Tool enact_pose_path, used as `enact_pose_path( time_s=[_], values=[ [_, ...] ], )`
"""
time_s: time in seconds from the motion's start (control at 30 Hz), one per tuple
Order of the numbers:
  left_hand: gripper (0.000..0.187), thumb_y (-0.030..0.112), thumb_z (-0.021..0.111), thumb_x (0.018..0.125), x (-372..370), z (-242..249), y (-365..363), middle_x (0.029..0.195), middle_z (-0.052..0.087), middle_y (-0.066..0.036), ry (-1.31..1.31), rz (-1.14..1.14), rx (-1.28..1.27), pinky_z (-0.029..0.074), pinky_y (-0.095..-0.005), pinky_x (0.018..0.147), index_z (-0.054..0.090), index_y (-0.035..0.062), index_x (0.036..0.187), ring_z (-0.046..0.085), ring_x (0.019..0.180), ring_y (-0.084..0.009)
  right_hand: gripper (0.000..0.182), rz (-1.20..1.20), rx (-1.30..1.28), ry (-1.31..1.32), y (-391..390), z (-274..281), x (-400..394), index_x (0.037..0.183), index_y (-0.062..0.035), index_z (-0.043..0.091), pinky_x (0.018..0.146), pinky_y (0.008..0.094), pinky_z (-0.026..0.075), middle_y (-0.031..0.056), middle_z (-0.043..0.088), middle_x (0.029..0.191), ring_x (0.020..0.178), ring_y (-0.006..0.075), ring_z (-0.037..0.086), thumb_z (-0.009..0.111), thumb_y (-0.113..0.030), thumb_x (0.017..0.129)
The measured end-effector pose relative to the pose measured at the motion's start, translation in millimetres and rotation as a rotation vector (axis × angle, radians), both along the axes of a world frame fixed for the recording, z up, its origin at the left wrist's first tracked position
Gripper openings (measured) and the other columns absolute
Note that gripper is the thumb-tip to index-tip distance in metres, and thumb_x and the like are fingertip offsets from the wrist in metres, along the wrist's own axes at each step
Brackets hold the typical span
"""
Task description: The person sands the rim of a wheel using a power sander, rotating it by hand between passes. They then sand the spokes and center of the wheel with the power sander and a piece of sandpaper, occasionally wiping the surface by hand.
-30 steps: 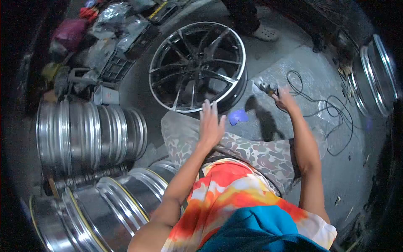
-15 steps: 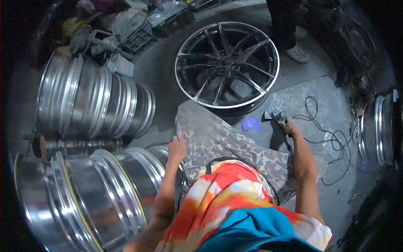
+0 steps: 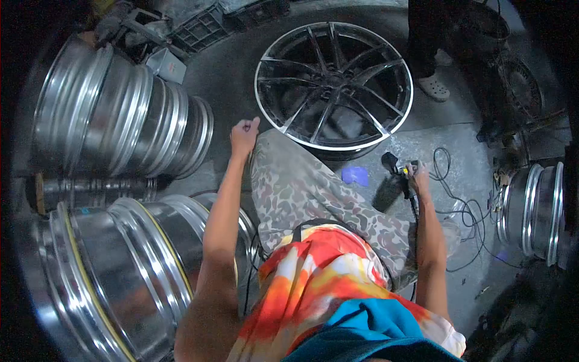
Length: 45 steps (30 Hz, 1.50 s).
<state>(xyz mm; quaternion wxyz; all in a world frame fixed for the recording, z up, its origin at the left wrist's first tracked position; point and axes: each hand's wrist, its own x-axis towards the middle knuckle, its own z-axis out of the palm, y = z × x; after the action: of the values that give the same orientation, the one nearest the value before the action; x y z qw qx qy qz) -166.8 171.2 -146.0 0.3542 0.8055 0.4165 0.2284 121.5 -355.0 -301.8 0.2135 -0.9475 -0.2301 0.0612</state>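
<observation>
Fingers [image 3: 254, 125] curl empty on left hand [image 3: 244, 137], moved forward beside knee [image 3: 269, 143], while right hand [image 3: 420, 179] grips power tool [image 3: 391, 162].

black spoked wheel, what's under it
Through the gaps in the black spoked wheel, a dark interior and a paler grey patch show, too unclear to identify. The wheel itself covers the rest.

wheel [image 3: 336, 81] on floor [image 3: 226, 90] ahead, rim rows [image 3: 126, 114] left, other rims [image 3: 537, 211] right

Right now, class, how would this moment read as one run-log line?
right hand: holding handheld tool | left hand: beside knee, nothing visible held | spoked wheel: face up, apart from tool
</observation>
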Motion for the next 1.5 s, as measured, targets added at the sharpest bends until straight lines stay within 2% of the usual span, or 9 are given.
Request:
enact_pose_path(
  time_s=[0.17,0.33,0.57,0.77,1.03,1.1,1.17,1.3,1.5],
  values=[
    [0.037,0.036,0.078,0.093,46,-21,38,0.071,0.067,-0.004,-0.137,0.023,-0.378,0.046,-0.0302,0.056,0.071,0.0003,0.089,0.060,0.060,-0.0129,0.041,-0.060,0.368,0.103,63,70,-47,0.114,-0.0011,0.070,0.083,0.0452,0.052,0.0209,0.072,0.103,0.092,0.0378,0.069,0.063,-0.039,0.101],
    [0.034,0.033,0.078,0.093,75,-21,65,0.069,0.063,-0.004,-0.200,0.013,-0.488,0.044,-0.0302,0.051,0.071,-0.0003,0.091,0.057,0.057,-0.0121,0.049,-0.114,0.730,0.596,123,105,-74,0.116,0.0007,0.065,0.070,0.0270,0.050,0.0046,0.063,0.088,0.080,0.0107,0.063,0.051,-0.046,0.108],
    [0.055,0.055,0.074,0.090,131,-53,134,0.091,0.073,-0.009,0.092,-0.030,-0.356,0.052,-0.0340,0.069,0.077,0.0006,0.099,0.065,0.075,-0.0189,0.048,-0.256,0.668,0.624,170,114,-76,0.109,-0.0017,0.058,0.058,0.0285,0.051,0.0055,0.063,0.082,0.068,0.0138,0.065,0.052,-0.049,0.107],
    [0.077,0.073,0.055,0.091,171,-63,164,0.079,0.074,-0.020,0.147,-0.160,0.076,0.057,-0.0438,0.079,0.075,-0.0016,0.088,0.073,0.069,-0.0326,0.048,-0.309,0.584,0.715,175,115,-60,0.105,-0.0041,0.058,0.055,0.0292,0.053,0.0056,0.064,0.079,0.068,0.0158,0.068,0.054,-0.052,0.105],
    [0.071,0.065,0.045,0.099,184,-92,159,0.108,0.073,-0.028,0.145,-0.265,-0.032,0.048,-0.0489,0.099,0.077,0.0009,0.103,0.066,0.114,-0.0461,0.049,-0.477,0.449,0.399,191,85,-57,0.104,0.0049,0.062,0.058,0.0401,0.053,0.0162,0.067,0.073,0.060,0.0252,0.069,0.054,-0.043,0.105],
    [0.073,0.063,0.046,0.100,168,-69,132,0.100,0.074,-0.028,0.111,-0.180,-0.115,0.050,-0.0463,0.095,0.075,-0.0029,0.102,0.069,0.105,-0.0429,0.047,-0.421,0.385,0.173,168,29,-33,0.114,0.0037,0.069,0.070,0.0481,0.051,0.0210,0.071,0.077,0.072,0.0365,0.070,0.055,-0.040,0.104],
    [0.071,0.061,0.047,0.101,151,-72,115,0.094,0.073,-0.026,0.097,-0.163,-0.212,0.050,-0.0437,0.093,0.075,-0.0043,0.100,0.070,0.101,-0.0360,0.042,-0.364,0.385,0.144,154,25,-20,0.083,-0.0042,0.058,0.042,0.0318,0.042,0.0048,0.054,0.057,0.045,0.0149,0.055,0.055,-0.038,0.107],
    [0.065,0.054,0.052,0.103,105,-79,59,0.081,0.069,-0.015,0.029,-0.115,-0.400,0.049,-0.0370,0.084,0.073,-0.0073,0.095,0.062,0.087,-0.0167,0.043,-0.190,0.284,0.252,115,52,26,0.118,-0.0011,0.072,0.075,0.0402,0.053,0.0189,0.073,0.088,0.083,0.0253,0.070,0.057,-0.039,0.104],
    [0.056,0.051,0.063,0.100,39,-90,-7,0.079,0.068,-0.003,0.186,-0.388,-0.801,0.048,-0.0342,0.068,0.075,-0.0023,0.088,0.058,0.074,-0.0110,0.048,0.003,0.210,0.371,75,62,129,0.096,-0.0028,0.068,0.055,0.0296,0.042,-0.0011,0.058,0.072,0.062,0.0102,0.054,0.058,-0.049,0.104]
  ],
)
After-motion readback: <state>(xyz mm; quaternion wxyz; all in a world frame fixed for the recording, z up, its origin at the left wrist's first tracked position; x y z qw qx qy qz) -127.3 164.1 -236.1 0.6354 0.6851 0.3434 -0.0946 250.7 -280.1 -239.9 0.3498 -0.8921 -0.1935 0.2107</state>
